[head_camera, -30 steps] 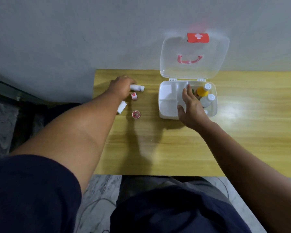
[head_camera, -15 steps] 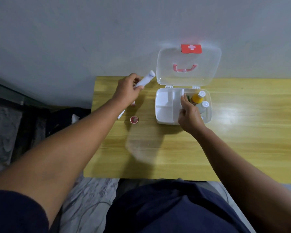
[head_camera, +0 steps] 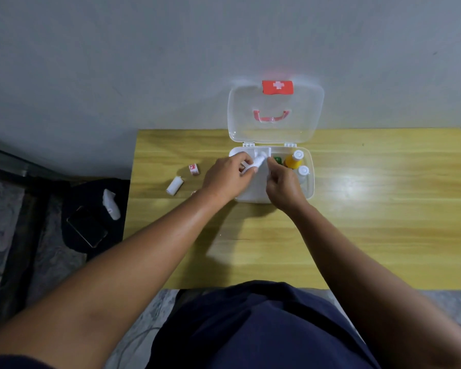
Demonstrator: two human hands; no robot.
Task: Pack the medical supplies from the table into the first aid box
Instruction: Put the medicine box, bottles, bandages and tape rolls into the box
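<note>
The white first aid box (head_camera: 309,187) stands open on the yellow wooden table (head_camera: 357,222), its clear lid (head_camera: 276,115) upright against the wall. My left hand (head_camera: 228,177) holds a white tube (head_camera: 257,162) over the box's left compartments. My right hand (head_camera: 284,185) rests over the box's middle, fingers curled next to the tube; whether it touches the tube I cannot tell. A yellow bottle (head_camera: 293,159), a clear bottle (head_camera: 303,171) and a green item (head_camera: 277,159) sit in the right compartment. A white gauze roll (head_camera: 174,185) and a tape roll (head_camera: 194,169) lie left of the box.
The table's left edge is close to the gauze roll. Beyond it on the floor lies a dark bag (head_camera: 91,217) with a phone (head_camera: 87,226) and a white item (head_camera: 111,201) on it. The grey wall rises right behind the table.
My left hand has carried the white tube from left of the box to over its left compartments. My right hand stays at the box. The small red-capped jar is now hidden by my left wrist.
</note>
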